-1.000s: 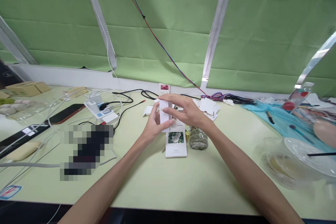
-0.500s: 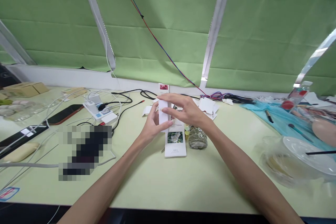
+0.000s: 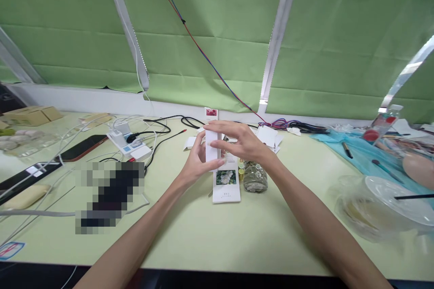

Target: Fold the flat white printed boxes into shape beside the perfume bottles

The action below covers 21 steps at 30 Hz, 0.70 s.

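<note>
Both my hands hold a small white carton (image 3: 211,148) upright above the middle of the table. My left hand (image 3: 195,164) grips its lower left side, thumb across the front. My right hand (image 3: 241,143) pinches it from the right, fingers over its top. Under them lies a flat white box with a flower picture (image 3: 226,184). A small glass bottle with a yellow cap (image 3: 253,177) lies just right of that box.
A white power strip (image 3: 129,143) with cables, a dark phone (image 3: 84,146) and a blurred dark object (image 3: 108,194) lie at left. Folded white cartons (image 3: 268,137) sit behind. A clear plastic bowl (image 3: 379,207) and blue cloth (image 3: 359,153) are at right.
Almost nothing: both hands keep their hold on the white carton and shift only slightly.
</note>
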Each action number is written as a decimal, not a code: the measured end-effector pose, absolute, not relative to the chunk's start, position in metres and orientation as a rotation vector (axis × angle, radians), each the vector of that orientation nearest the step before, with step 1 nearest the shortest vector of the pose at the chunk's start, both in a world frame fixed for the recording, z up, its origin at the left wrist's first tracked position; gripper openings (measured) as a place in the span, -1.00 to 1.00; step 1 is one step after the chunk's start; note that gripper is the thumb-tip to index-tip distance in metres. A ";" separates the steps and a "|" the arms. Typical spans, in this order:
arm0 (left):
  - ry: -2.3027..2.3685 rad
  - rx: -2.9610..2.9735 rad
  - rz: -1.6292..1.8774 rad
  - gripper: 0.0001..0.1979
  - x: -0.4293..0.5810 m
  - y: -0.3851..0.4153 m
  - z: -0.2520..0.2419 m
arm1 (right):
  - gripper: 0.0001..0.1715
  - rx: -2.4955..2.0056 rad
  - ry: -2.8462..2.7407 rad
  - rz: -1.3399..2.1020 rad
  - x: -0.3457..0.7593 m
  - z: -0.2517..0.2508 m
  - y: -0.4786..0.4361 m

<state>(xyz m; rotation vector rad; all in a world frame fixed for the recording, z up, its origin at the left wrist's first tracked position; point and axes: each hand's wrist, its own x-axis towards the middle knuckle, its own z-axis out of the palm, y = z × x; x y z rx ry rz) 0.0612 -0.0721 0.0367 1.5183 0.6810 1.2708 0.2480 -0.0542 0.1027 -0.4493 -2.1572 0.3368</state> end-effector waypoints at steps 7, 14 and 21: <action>0.663 1.529 1.262 0.01 0.061 -0.070 0.036 | -0.53 -0.454 -2.187 0.333 0.252 0.103 -0.052; 0.620 1.533 1.253 -0.04 0.062 -0.071 0.038 | -0.54 -0.437 -2.184 0.323 0.253 0.102 -0.049; 0.639 1.539 1.258 -0.09 0.063 -0.070 0.036 | -0.55 -0.465 -2.175 0.344 0.253 0.102 -0.050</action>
